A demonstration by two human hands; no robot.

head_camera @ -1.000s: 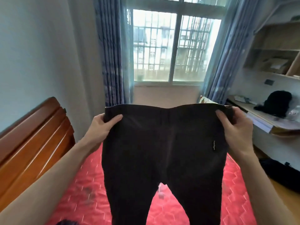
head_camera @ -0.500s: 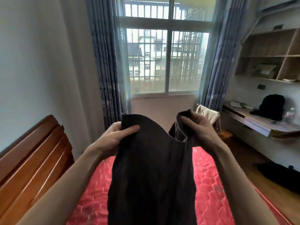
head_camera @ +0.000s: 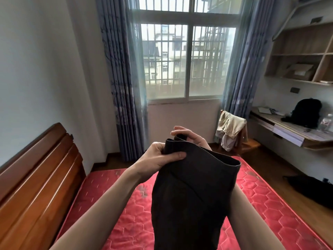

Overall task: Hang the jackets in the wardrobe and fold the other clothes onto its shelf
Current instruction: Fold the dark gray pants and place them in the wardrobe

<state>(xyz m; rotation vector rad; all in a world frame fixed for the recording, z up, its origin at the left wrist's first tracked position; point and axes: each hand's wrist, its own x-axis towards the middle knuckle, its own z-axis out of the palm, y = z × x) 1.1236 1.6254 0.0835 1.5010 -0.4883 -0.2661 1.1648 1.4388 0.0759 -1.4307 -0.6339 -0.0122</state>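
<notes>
- Nearest, a red quilted mattress [head_camera: 129,210] is lying bare on the bed, its hexagon stitching showing, with a polished wooden headboard [head_camera: 36,177] standing along its left side.
- Above the mattress, the dark brown trousers [head_camera: 189,195] are hanging folded lengthwise, waistband up, held in the air in front of the person.
- At the waistband, the left hand [head_camera: 158,159] is gripping the doubled corner, thumb pressing flat across the front of the cloth and fingers curling behind.
- Just behind it, the right hand [head_camera: 191,138] is touching the top edge of the waistband with loosely bent fingers; whether it is truly pinching the cloth cannot be told.
- Further right, a dark bag [head_camera: 311,188] is lying on the wooden floor.
- Beyond the bed's far corner, a wooden chair [head_camera: 243,141] is carrying pale garments [head_camera: 228,127] draped over its back.
- Along the right wall, a desk [head_camera: 288,132] is bearing a black backpack [head_camera: 306,112] and papers, and open wall shelves [head_camera: 302,55] above are holding a cardboard box [head_camera: 299,71].
- Farthest, a barred window [head_camera: 187,60] is standing between blue curtains [head_camera: 117,78].
</notes>
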